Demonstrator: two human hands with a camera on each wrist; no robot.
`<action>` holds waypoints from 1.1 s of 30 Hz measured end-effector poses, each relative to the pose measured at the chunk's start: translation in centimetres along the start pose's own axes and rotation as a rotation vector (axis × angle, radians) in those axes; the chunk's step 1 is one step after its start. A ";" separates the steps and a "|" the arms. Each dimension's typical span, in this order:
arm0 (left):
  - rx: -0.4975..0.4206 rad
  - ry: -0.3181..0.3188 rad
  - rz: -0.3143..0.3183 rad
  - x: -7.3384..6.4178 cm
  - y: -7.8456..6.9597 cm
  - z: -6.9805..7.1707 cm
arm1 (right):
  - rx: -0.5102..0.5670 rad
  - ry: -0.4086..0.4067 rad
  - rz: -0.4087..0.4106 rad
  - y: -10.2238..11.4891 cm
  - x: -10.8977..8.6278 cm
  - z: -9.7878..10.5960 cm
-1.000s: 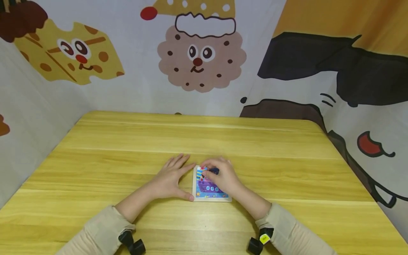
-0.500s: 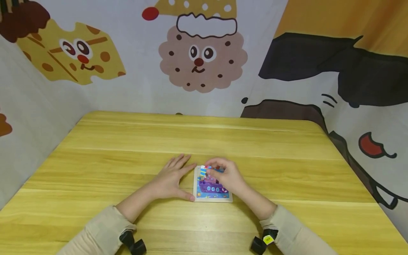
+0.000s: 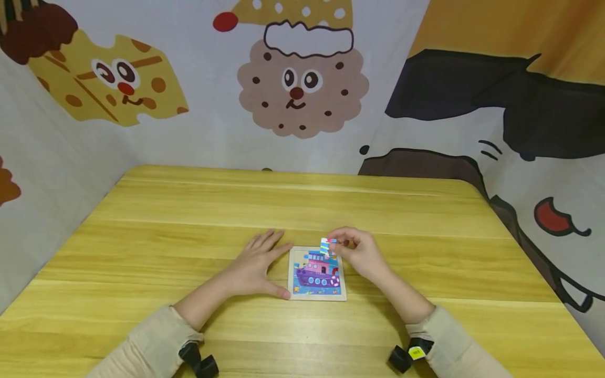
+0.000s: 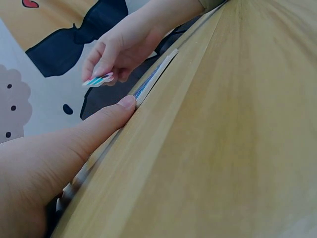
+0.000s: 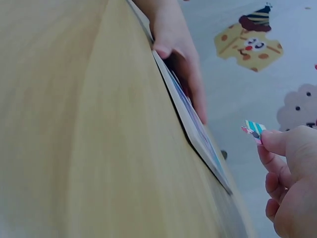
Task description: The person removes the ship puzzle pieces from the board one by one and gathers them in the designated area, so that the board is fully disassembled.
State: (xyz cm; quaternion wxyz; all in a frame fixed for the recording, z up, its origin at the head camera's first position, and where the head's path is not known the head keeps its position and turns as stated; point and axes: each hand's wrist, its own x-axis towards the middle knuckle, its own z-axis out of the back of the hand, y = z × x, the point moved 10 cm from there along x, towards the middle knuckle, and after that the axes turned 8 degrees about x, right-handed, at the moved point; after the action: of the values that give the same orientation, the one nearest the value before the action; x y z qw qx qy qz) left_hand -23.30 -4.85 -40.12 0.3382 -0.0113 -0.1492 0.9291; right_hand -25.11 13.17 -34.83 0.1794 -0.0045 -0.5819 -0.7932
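Observation:
A square jigsaw puzzle (image 3: pixel 315 275) with a purple and pink ship lies in a pale wooden tray (image 3: pixel 290 270). Bare wood shows in a gap at its upper left. My left hand (image 3: pixel 252 268) lies spread beside the tray, thumb at the near left corner and index fingertip at the far left one. Between thumb and fingers, my right hand (image 3: pixel 364 254) pinches a puzzle piece (image 3: pixel 324 246) with blue and yellow stripes. Both wrist views show this piece (image 5: pixel 255 127) raised above the puzzle, near its far right corner in the head view.
The wooden table (image 3: pixel 189 210) extends around the tray on all sides. Behind it hangs a white curtain (image 3: pixel 203 131) printed with cartoon food. Black wrist cameras (image 3: pixel 400 359) sit at both sleeve cuffs.
My right hand has lifted the striped piece from the puzzle's upper left and carried it right, uncovering the gap and more of the ship. My left hand has stayed put.

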 end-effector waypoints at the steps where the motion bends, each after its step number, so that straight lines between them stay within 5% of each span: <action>1: 0.001 -0.001 -0.001 0.0 0.0 0.0 | -0.006 -0.003 -0.001 0.4 -0.2 0.3; 15: 0.004 0.004 0.012 0.0 0.1 -0.2 | -0.060 0.036 -0.022 -0.8 -0.9 3.8; 22: 0.000 0.002 0.017 0.0 0.0 -0.2 | -0.088 0.033 -0.071 -5.2 -0.1 5.3; 33: 0.006 -0.003 0.014 0.0 0.1 -0.2 | -0.104 0.047 -0.088 -6.1 0.1 5.6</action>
State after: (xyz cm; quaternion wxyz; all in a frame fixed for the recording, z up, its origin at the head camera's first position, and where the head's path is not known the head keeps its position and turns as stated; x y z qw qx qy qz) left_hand -23.38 -4.88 -40.35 0.3317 -0.0100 -0.1467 0.9319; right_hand -28.12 19.85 -38.65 0.1578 0.0304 -0.5352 -0.8293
